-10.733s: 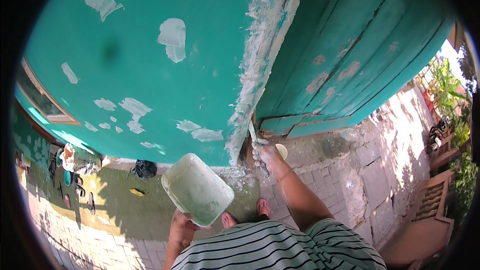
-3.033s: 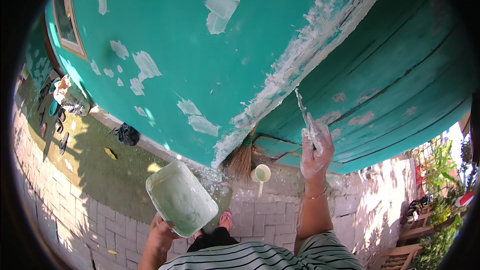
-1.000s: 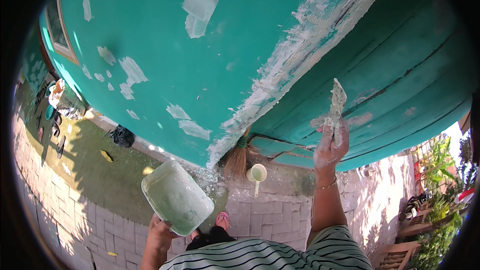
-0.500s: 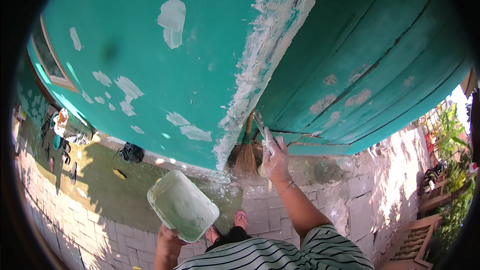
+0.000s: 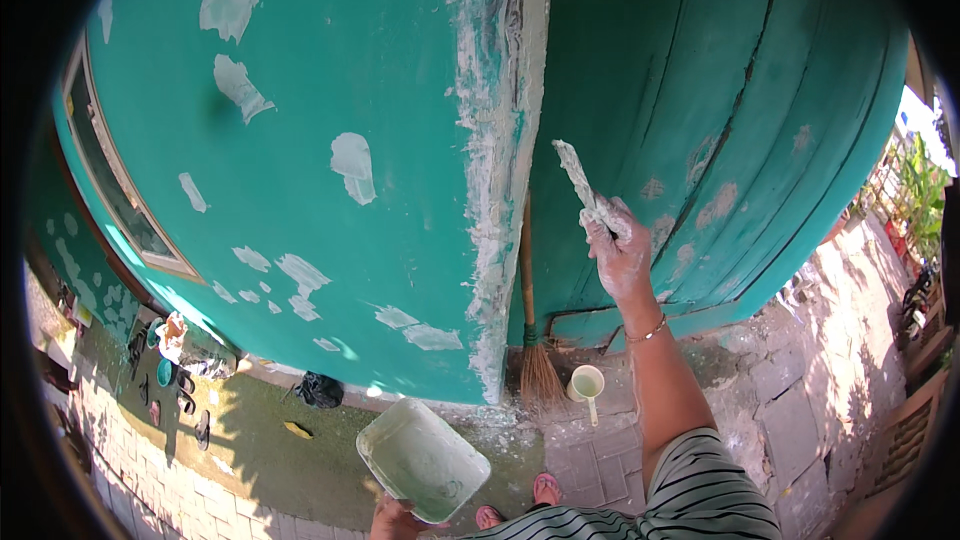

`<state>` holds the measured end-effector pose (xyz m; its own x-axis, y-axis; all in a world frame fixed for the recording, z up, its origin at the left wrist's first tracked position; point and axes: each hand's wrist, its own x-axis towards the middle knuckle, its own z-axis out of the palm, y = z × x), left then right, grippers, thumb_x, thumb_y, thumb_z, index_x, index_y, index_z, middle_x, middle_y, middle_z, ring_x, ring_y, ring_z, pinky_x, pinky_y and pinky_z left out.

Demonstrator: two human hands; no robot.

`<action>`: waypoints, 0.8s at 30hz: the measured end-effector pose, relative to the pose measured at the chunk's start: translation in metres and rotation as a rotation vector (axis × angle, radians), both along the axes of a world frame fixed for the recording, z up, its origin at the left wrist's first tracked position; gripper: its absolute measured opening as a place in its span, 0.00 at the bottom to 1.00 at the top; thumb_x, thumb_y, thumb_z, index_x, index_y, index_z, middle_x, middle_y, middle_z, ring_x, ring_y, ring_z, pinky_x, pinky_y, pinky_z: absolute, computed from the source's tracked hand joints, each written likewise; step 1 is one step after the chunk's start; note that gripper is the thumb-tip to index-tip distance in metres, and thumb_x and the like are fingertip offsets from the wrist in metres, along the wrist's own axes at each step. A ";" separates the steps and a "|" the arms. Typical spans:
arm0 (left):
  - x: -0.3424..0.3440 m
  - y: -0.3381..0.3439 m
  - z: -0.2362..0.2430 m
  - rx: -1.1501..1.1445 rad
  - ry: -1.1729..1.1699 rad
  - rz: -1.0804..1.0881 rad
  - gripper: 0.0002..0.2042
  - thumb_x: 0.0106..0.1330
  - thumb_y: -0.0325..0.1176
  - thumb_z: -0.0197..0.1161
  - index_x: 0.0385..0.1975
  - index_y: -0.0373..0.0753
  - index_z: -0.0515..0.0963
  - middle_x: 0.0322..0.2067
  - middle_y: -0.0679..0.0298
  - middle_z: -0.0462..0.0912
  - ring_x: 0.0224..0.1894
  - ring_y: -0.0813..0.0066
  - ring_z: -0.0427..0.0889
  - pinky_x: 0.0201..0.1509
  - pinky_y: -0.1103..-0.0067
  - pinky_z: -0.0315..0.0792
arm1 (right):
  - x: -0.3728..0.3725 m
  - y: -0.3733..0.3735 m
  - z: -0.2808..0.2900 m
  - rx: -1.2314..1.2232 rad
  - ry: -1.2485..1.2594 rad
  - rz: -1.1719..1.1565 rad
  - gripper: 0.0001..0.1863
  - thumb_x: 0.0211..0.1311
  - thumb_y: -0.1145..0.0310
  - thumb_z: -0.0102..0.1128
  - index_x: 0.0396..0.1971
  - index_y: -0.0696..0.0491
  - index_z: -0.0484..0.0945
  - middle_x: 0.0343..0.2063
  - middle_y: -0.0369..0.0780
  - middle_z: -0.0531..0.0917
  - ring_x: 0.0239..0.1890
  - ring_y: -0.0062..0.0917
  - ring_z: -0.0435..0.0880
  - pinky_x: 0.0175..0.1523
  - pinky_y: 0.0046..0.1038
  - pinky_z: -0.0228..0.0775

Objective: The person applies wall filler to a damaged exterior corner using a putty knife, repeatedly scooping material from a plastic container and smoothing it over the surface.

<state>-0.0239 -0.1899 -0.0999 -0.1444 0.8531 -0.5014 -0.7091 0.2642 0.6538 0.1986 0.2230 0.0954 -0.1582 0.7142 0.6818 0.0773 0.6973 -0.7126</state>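
Observation:
My right hand [image 5: 622, 258], smeared with white paste, is closed round a putty knife [image 5: 572, 168] thickly coated in white. The blade points up and left, a little to the right of the wall corner [image 5: 505, 130], which bears a rough white filler strip. The knife looks apart from the wall. Low down, my left hand [image 5: 396, 518] grips the near edge of a pale rectangular tub [image 5: 425, 455]. A thin pale coating lines the tub's inside.
A stick broom [image 5: 530, 300] leans at the corner's foot, beside a pale dipper [image 5: 586, 382] on the paving. White patches dot the green wall [image 5: 300, 140]. Far left lie several sandals [image 5: 186, 395] and a black bag [image 5: 320, 390]. Wooden furniture [image 5: 905, 420] stands at right.
The putty knife and my right hand have risen and moved right, away from the corner's lower part. My view has shifted, and the dipper shows fully. The tub stays in my left hand.

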 end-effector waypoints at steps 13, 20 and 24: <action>0.001 -0.012 -0.005 0.049 -0.131 0.093 0.32 0.64 0.45 0.64 0.66 0.41 0.65 0.61 0.55 0.75 0.61 0.52 0.74 0.63 0.54 0.71 | 0.042 -0.024 -0.092 0.054 -0.698 -0.146 0.16 0.63 0.69 0.62 0.50 0.42 0.84 0.34 0.40 0.77 0.34 0.39 0.81 0.39 0.37 0.76; 0.010 0.006 0.009 0.177 -0.168 0.026 0.31 0.68 0.47 0.60 0.67 0.38 0.63 0.63 0.52 0.72 0.64 0.49 0.71 0.67 0.53 0.67 | 0.033 0.020 0.022 0.222 -0.283 -0.146 0.15 0.62 0.71 0.64 0.49 0.46 0.85 0.29 0.40 0.74 0.30 0.35 0.77 0.36 0.35 0.71; 0.008 0.020 -0.009 0.156 -0.218 0.028 0.31 0.70 0.49 0.57 0.68 0.38 0.63 0.64 0.51 0.71 0.64 0.49 0.71 0.66 0.51 0.68 | 0.011 0.041 0.107 0.341 -0.161 -0.164 0.14 0.64 0.70 0.63 0.49 0.45 0.84 0.29 0.39 0.74 0.30 0.34 0.76 0.36 0.34 0.72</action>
